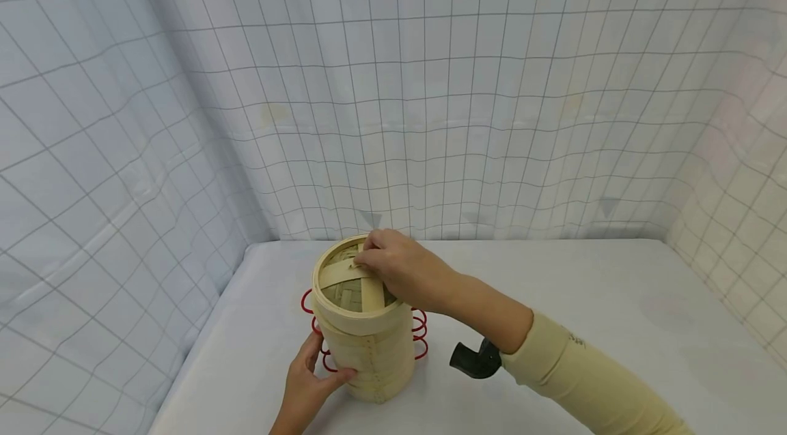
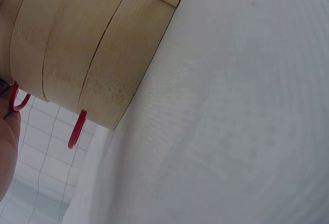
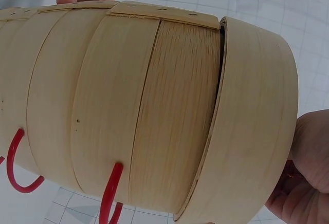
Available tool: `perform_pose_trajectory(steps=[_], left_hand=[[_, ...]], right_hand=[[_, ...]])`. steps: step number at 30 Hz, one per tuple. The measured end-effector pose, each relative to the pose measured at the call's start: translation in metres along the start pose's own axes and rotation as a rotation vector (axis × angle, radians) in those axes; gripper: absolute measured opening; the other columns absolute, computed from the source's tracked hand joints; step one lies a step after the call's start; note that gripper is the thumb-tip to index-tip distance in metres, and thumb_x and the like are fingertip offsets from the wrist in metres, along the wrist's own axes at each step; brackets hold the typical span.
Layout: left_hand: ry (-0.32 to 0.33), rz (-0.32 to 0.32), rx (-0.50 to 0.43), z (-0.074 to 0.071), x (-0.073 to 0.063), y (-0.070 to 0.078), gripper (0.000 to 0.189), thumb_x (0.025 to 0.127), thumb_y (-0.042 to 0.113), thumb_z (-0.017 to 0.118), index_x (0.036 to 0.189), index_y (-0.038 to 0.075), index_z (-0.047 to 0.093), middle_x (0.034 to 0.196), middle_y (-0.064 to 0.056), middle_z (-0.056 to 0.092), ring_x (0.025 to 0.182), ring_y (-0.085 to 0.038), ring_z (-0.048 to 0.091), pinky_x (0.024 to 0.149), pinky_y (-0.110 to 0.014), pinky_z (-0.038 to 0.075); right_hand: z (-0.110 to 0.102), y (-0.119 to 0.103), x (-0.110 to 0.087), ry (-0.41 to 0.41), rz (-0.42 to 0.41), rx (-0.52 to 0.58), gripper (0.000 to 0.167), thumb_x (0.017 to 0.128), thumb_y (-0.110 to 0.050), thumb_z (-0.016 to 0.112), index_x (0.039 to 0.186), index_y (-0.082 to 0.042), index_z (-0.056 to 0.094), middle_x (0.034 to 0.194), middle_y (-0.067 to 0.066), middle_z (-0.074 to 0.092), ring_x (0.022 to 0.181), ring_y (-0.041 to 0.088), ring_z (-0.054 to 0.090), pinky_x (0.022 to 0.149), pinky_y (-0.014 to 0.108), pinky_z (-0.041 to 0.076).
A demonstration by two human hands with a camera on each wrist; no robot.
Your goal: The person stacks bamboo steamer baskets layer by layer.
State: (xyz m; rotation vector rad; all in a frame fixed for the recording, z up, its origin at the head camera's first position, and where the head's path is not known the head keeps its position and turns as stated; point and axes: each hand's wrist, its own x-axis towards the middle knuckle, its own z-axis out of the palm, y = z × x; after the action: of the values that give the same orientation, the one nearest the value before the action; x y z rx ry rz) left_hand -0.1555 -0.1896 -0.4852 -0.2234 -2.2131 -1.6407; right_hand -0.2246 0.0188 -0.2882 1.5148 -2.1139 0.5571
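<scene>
A tall stack of round bamboo steamer baskets (image 1: 375, 367) stands on the white table, with red loop handles (image 3: 110, 193) down its sides. On top sits a woven bamboo lid (image 1: 363, 322) with crossed flat strips. My right hand (image 1: 408, 271) grips the crossed strips at the lid's centre from above. In the right wrist view a thin dark gap runs between the lid's rim (image 3: 252, 116) and the top basket. My left hand (image 1: 307, 380) holds the lower left side of the stack, thumb on the front and fingers by the red loops.
A dark curved tube-like object (image 1: 475, 361) lies on the table right of the stack, partly hidden by my right forearm. White cloth with a grey grid (image 1: 455, 93) hangs behind and on both sides. The white tabletop (image 1: 590, 312) extends to the right.
</scene>
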Motion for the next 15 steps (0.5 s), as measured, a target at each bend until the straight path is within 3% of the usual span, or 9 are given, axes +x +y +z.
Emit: perform_pose_trajectory(steps=[15], left_hand=[[-0.007, -0.026, 0.026, 0.0003, -0.0003, 0.0017, 0.083, 0.064, 0.007, 0.083, 0.135, 0.001, 0.041, 0.135, -0.011, 0.044, 0.119, 0.006, 0.036, 0.095, -0.009, 0.030]], right_hand=[[-0.0013, -0.0044, 0.0063, -0.061, -0.001, -0.010, 0.014, 0.086, 0.004, 0.058, 0.092, -0.004, 0.067, 0.088, 0.007, 0.055, 0.083, 0.016, 0.052, 0.068, 0.019, 0.046]])
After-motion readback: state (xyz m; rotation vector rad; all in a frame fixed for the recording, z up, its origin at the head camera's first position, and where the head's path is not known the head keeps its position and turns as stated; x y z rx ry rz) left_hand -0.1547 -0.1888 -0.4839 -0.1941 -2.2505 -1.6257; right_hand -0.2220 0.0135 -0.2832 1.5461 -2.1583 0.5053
